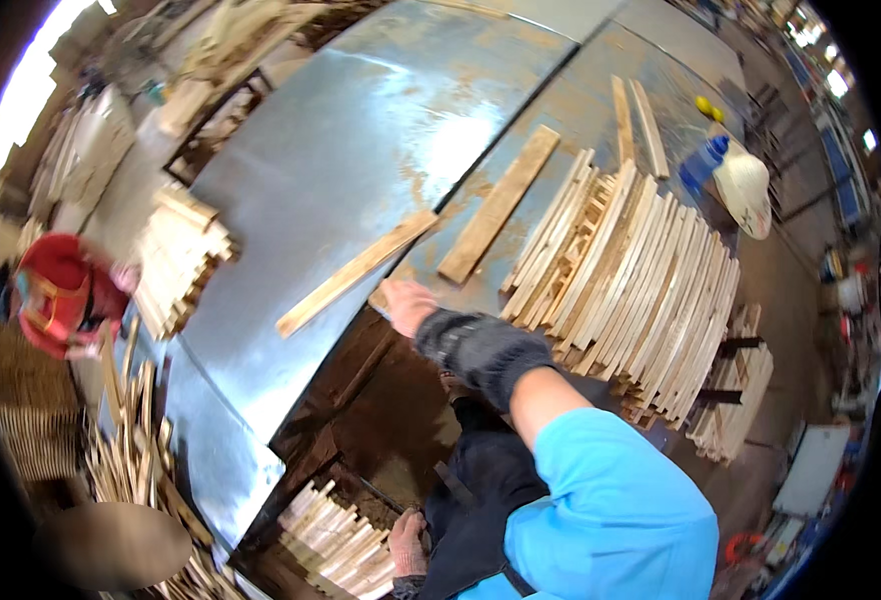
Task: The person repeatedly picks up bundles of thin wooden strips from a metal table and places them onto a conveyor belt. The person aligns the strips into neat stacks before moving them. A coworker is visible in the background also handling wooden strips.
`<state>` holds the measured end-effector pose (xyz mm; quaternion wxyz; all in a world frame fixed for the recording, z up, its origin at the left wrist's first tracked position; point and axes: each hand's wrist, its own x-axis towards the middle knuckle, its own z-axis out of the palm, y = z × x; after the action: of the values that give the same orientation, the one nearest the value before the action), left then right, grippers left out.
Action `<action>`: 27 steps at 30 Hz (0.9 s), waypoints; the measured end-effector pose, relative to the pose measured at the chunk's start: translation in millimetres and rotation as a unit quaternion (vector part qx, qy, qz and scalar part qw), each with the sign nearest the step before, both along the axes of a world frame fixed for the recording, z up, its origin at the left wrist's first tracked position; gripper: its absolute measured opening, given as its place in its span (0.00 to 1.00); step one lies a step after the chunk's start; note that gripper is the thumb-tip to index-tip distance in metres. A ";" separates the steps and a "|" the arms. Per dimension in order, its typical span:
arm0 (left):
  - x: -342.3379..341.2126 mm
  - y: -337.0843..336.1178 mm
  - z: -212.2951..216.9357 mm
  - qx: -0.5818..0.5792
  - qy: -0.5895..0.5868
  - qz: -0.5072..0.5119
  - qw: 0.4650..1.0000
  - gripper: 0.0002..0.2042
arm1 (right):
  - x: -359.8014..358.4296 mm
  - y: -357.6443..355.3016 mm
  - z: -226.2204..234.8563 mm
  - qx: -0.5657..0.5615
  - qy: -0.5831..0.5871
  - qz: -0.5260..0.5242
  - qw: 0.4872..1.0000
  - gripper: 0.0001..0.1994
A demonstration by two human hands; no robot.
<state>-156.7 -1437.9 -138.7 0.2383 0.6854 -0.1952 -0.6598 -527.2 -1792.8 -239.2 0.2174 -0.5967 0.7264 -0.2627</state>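
Note:
My right hand [409, 305] reaches across to the metal table's near edge, its fingers curled down beside a small pale wooden end. What lies under the fingers is hard to see. A narrow wooden strip [358, 273] lies slantwise just beyond the hand, and a wider board [501, 204] lies to its right. Low down, my left hand [408, 545] is by my dark apron with its fingers curled, next to a stack of pale slats [336, 540] below the table. Whatever it may grip is hidden.
A big row of wooden strips [641, 290] covers the table's right side, with a blue bottle [703, 163] and a pale hat [743, 185] beyond. A person in red [69, 295] stands at left by stacked strips [176, 262]. Loose sticks [136, 450] pile up at lower left.

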 end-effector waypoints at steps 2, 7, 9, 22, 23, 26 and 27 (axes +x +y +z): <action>-26.0 -25.7 5.0 0.046 -0.025 -0.010 0.999 0.20 | -27.1 -57.5 18.3 0.057 0.071 0.026 0.995 0.28; -30.2 -68.6 -26.1 0.105 -0.009 -0.072 0.992 0.20 | -74.3 -116.6 -28.8 0.019 0.303 0.020 0.952 0.20; -38.4 -93.7 -22.2 0.100 -0.019 -0.088 0.991 0.20 | -69.8 -135.8 -15.3 0.108 0.261 0.088 0.955 0.17; -102.9 -239.6 -31.9 0.078 -0.014 -0.290 0.954 0.21 | -179.7 21.0 140.2 0.183 -0.102 0.096 0.973 0.20; -110.7 -251.4 -35.5 0.074 -0.012 -0.314 0.947 0.21 | -200.4 57.6 139.4 0.114 -0.145 0.023 0.982 0.24; -133.2 -278.9 -39.3 0.061 -0.014 -0.354 0.933 0.21 | -264.9 163.5 228.3 0.118 -0.196 -0.139 0.964 0.30; -150.3 -284.9 -20.9 0.058 -0.002 -0.345 0.937 0.22 | -288.9 199.4 225.4 0.094 -0.148 -0.188 0.966 0.27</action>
<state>-307.0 -1722.7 -159.7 -0.0448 0.5903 -0.3814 -0.7100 -816.1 -1593.4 -13.8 0.3244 -0.3803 0.8068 -0.3151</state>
